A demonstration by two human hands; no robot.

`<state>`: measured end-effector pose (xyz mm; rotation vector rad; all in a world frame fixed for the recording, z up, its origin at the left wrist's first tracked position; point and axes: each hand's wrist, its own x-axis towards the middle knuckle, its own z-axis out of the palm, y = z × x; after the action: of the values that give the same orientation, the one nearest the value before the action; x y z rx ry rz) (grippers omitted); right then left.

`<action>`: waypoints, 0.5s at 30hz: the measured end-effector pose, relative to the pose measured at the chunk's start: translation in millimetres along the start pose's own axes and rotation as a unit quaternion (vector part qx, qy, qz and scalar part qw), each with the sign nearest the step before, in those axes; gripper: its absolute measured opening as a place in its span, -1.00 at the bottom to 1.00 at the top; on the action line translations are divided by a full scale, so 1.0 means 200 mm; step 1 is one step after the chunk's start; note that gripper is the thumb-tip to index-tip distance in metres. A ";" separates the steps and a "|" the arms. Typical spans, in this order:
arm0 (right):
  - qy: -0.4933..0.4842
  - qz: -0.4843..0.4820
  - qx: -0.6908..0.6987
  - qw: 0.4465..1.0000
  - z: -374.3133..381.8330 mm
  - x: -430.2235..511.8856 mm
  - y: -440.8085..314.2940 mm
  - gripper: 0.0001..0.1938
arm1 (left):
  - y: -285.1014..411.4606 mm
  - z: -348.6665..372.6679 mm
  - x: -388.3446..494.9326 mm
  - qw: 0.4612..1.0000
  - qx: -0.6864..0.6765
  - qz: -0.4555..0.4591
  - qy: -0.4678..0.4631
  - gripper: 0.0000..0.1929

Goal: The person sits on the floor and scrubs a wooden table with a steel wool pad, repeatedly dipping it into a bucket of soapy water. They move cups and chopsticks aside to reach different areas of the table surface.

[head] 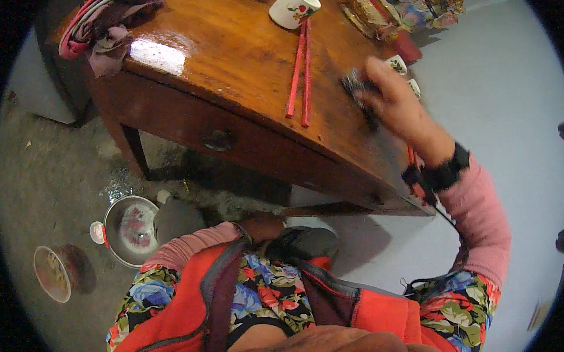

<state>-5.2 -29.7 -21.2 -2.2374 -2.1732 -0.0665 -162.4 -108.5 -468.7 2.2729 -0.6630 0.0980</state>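
Note:
Above the right part of a wooden table (239, 70), my right hand (393, 103) grips a small dark, shiny object (354, 82); blur hides what it is. A pair of red chopsticks (300, 77) lies on the tabletop to the left of this hand, their far ends by a white mug (295, 7) with a red flower pattern. My left hand (263, 227) hangs low in front of the table, near my lap; its fingers are mostly hidden and their state is unclear. Two more patterned white cups (397, 64) stand partly behind my right hand.
Folded pinkish cloths (114, 22) hang over the table's left corner. Packages (374, 12) and a red box (407, 45) lie along the wall. A metal basin (131, 230) and a plastic tub (52, 274) stand on the floor. A black cable runs beside my right arm.

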 end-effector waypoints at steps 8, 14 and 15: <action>-0.012 0.012 0.042 0.999 0.08 0.29 0.04 -0.74 | -0.06 0.03 -0.06 0.987 -0.042 0.023 0.151 -0.85; -0.037 -0.057 0.087 0.994 -0.04 -0.21 -0.27 -0.73 | -0.13 0.06 -0.04 0.989 0.014 -0.104 -0.100 -0.81; -0.046 -0.046 0.089 0.994 -0.04 -0.24 -0.29 -0.73 | -0.15 0.08 -0.03 0.989 0.001 -0.115 -0.089 -0.79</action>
<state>-64.5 -76.1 -16.4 -2.0848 -2.2265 0.2223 -153.7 -99.3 -501.5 2.3600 -0.4853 -0.2169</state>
